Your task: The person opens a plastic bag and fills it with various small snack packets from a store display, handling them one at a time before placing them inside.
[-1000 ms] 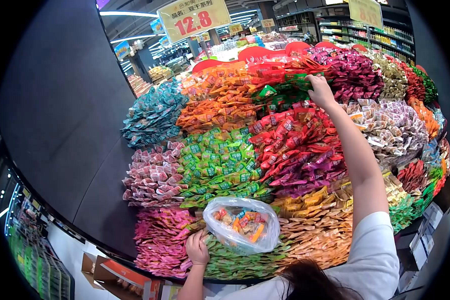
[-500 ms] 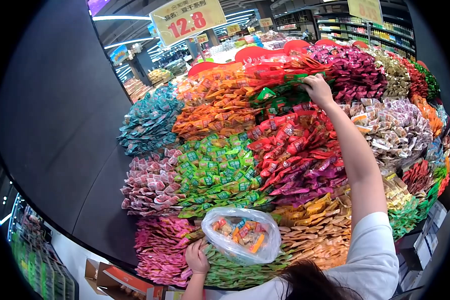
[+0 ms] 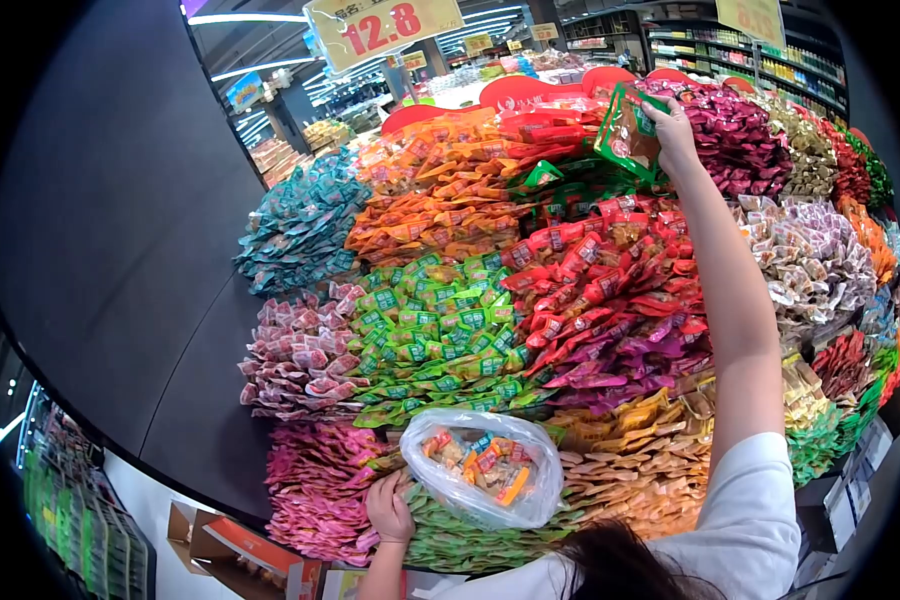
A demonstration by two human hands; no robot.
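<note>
My right hand [image 3: 672, 135] is stretched far up the display and grips a green snack packet [image 3: 627, 128], lifted clear of the green pile [image 3: 560, 185] below it. My left hand [image 3: 389, 506] holds the mouth of a clear plastic bag [image 3: 482, 465] low at the front; the bag holds several small orange and red wrapped snacks. The bag rests against the heaped packets at the display's front edge.
A tiered mound of packets fills the view: teal [image 3: 300, 225], orange [image 3: 440, 185], bright green [image 3: 430, 340], red [image 3: 600, 280], pink [image 3: 315, 480], purple [image 3: 735, 135]. A price sign reading 12.8 [image 3: 385, 25] hangs above. A dark curved wall [image 3: 120, 220] stands left; cardboard boxes [image 3: 235, 550] lie below.
My right hand has lifted a green packet up out of the pile, rising higher and slightly right. The left hand and bag have stayed nearly still.
</note>
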